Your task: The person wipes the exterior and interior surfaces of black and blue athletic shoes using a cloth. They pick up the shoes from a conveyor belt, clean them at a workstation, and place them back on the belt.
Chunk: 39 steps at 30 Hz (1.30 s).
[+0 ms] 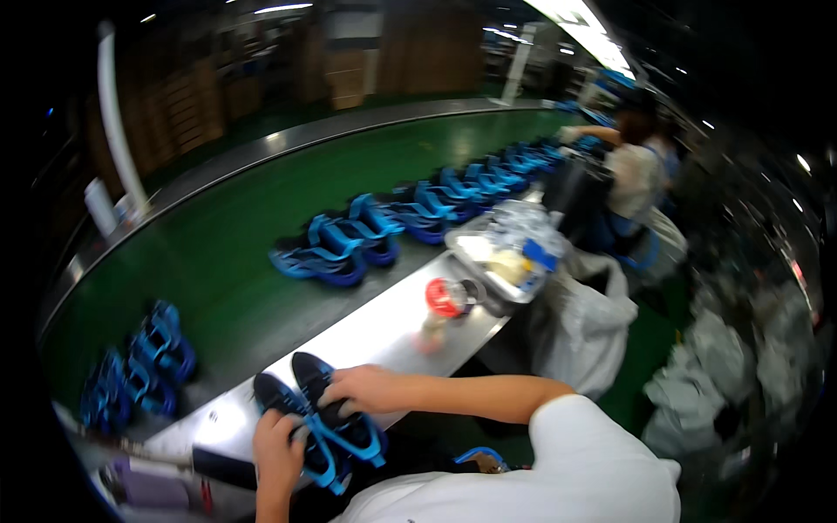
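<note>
Side by side, a pair of black sandals with bright blue straps rests at the near edge of the metal ledge, toes pointing away and to the left. My left hand [279, 446] has its fingers closed on the left sandal [316, 444]. My right hand [368, 390] reaches in from the right, closed over the middle of the right sandal [356, 429]. Pale coverings show on some fingertips. Parts of both sandals lie hidden under the fingers, and the picture is slightly blurred.
Blue-and-black sandals [327, 248] line the green conveyor belt [227, 218], with several more [144, 366] at left. On the metal ledge [384, 318] stand a red-topped container [443, 298] and a tray [475, 248] of plastic bags. A white sack [602, 327] hangs beside it; a co-worker [632, 174] works beyond.
</note>
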Tool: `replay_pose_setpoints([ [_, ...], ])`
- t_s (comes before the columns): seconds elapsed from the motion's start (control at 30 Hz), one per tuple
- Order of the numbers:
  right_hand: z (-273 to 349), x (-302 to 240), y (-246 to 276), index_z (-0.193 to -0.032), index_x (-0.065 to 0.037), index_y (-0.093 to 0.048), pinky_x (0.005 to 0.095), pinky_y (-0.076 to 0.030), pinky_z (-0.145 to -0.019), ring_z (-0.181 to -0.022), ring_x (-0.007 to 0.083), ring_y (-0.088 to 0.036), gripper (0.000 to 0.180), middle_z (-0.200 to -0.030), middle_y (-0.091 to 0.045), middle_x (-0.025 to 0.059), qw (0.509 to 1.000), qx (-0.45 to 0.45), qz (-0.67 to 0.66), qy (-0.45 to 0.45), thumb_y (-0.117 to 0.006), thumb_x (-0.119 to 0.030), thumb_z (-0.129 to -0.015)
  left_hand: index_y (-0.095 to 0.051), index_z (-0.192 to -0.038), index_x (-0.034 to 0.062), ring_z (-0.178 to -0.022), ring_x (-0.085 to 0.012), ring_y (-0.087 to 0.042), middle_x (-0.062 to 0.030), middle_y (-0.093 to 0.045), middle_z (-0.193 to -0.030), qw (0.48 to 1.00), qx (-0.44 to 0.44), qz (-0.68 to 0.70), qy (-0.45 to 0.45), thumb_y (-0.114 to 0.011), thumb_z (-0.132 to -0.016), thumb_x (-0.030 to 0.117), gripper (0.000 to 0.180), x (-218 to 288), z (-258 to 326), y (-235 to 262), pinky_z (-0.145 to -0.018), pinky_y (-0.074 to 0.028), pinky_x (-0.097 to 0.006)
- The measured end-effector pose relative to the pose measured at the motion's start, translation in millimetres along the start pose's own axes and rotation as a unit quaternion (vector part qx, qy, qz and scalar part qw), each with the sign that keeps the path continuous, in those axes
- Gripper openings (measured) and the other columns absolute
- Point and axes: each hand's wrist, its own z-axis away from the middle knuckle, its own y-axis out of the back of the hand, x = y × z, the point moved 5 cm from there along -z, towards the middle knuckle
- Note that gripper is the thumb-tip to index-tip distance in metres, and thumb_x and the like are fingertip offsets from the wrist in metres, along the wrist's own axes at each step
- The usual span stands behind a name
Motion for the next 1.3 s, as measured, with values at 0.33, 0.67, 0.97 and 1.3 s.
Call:
replay_pose_setpoints([
  [0.33, 20.5, -8.4, 17.5, -0.127, -0.023, -0.066, 0.0367, -0.048, -0.08, -0.087, 0.0285, -0.056, 0.042, -0.092, -0.055, 0.0139, 0.996, -0.016, -0.052, -0.064, -0.074, -0.029, -0.086, -0.061, -0.115, 0.0056, -0.083, -0.0315, -0.058, -0.0161, -0.054, -0.097, 1.0, 0.004, 0.016, 0.019, -0.076, -0.079, 0.017, 0.042, 0.3, 5.7, -14.9, -0.074, -0.048, -0.039],
  [0.67, 22.6, -10.0, 19.1, -0.117, -0.022, -0.071, 0.0372, -0.051, -0.075, -0.08, 0.0278, -0.062, 0.035, -0.084, -0.057, 0.0094, 0.999, -0.007, -0.004, -0.039, -0.073, -0.033, -0.085, -0.068, -0.102, 0.0061, -0.086, -0.0352, -0.059, -0.0131, -0.059, -0.089, 0.999, -0.022, 0.014, 0.04, -0.071, -0.081, 0.011, 0.022, 19.5, 9.2, -8.2, -0.075, -0.048, -0.043],
  [0.97, 19.7, -2.9, 25.5, -0.121, -0.02, -0.067, 0.0398, -0.051, -0.081, -0.09, 0.0308, -0.062, 0.036, -0.093, -0.061, 0.0127, 1.0, -0.007, 0.019, -0.004, -0.068, -0.031, -0.087, -0.069, -0.109, 0.0056, -0.105, -0.0316, -0.057, -0.0115, -0.065, -0.116, 0.999, -0.051, 0.015, 0.0, -0.067, -0.079, 0.003, 0.03, 9.9, 9.8, -12.2, -0.092, -0.048, -0.038],
  [1.3, 22.2, -3.8, 26.7, -0.124, -0.023, -0.066, 0.0393, -0.051, -0.082, -0.091, 0.0295, -0.062, 0.036, -0.094, -0.061, 0.0111, 0.998, -0.04, 0.021, -0.041, -0.067, -0.035, -0.089, -0.062, -0.118, 0.0002, -0.105, -0.0342, -0.059, -0.0156, -0.06, -0.124, 0.984, -0.032, -0.101, -0.14, -0.072, -0.076, 0.007, 0.044, 28.7, 22.5, -0.5, -0.092, -0.049, -0.04],
])
